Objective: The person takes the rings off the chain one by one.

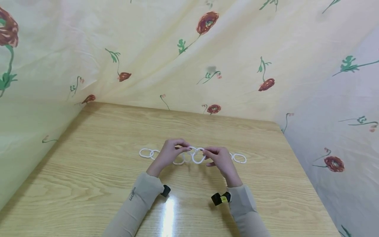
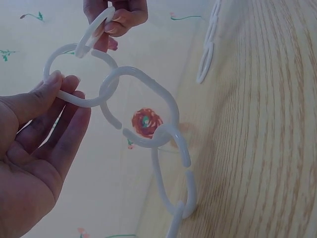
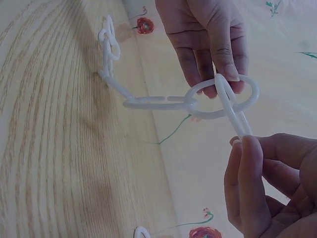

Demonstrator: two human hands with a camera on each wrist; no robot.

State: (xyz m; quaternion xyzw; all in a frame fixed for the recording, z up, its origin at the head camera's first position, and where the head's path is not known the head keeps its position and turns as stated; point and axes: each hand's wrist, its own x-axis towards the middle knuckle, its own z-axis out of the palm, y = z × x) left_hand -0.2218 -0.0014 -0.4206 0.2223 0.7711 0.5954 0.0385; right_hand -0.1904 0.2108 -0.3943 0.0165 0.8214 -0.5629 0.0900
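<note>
In the head view my left hand (image 1: 170, 154) and right hand (image 1: 220, 159) are raised side by side over the table. Thumb and fingers of the left hand pinch a white plastic chain link (image 2: 79, 102). Another white link (image 1: 198, 162) is pinched by the right hand and hooks through the left one, as the right wrist view also shows. From the left hand's link a chain of white links (image 2: 166, 94) hangs down to the table, partly hidden behind the hand. Small gaps show in several links.
Left of the hands, more links of the hanging chain (image 1: 145, 156) lie on the wooden table (image 1: 103, 184). At the right a few joined white links (image 1: 240, 162) lie partly behind the right hand. Flowered cloth (image 1: 165, 42) surrounds the table's back and sides.
</note>
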